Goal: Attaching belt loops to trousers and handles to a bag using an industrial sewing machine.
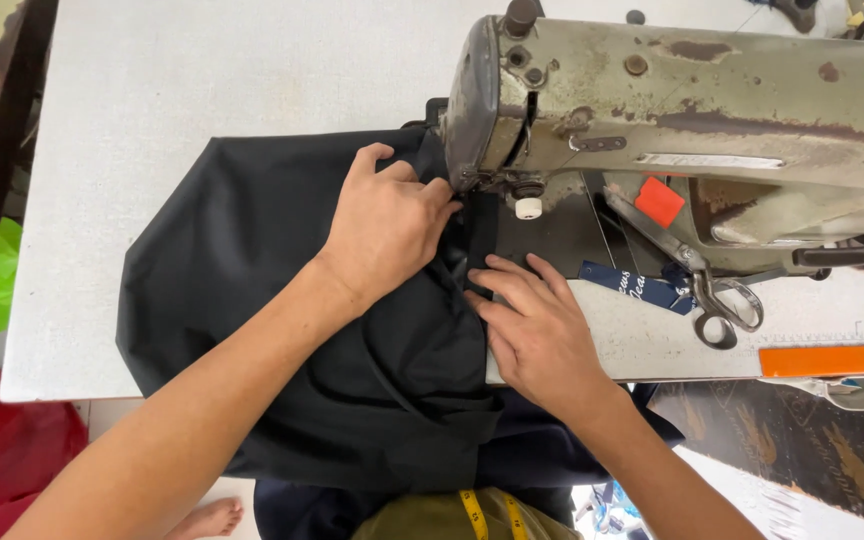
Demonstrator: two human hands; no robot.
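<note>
Much of the white desk [152, 150] is covered by a dark cloth [252, 250], which is spread out to the left of the sewing machine [672, 110] so that its bulk is carried by the top, while the rest is let hang over the near edge toward the lap. One folded edge of the cloth is laid under the machine's head, near the needle, where it can be stitched. The left hand [387, 225] is pressed flat on the cloth just beside the presser foot, its fingers outstretched and gripping nothing, so the layers are kept smooth. The right hand [537, 330] is laid in front of the needle, fingers extended and resting on the fold, so the edge is kept aligned. Scissors [722, 300] are left to the right, within reach, beside a blue label [637, 288].
</note>
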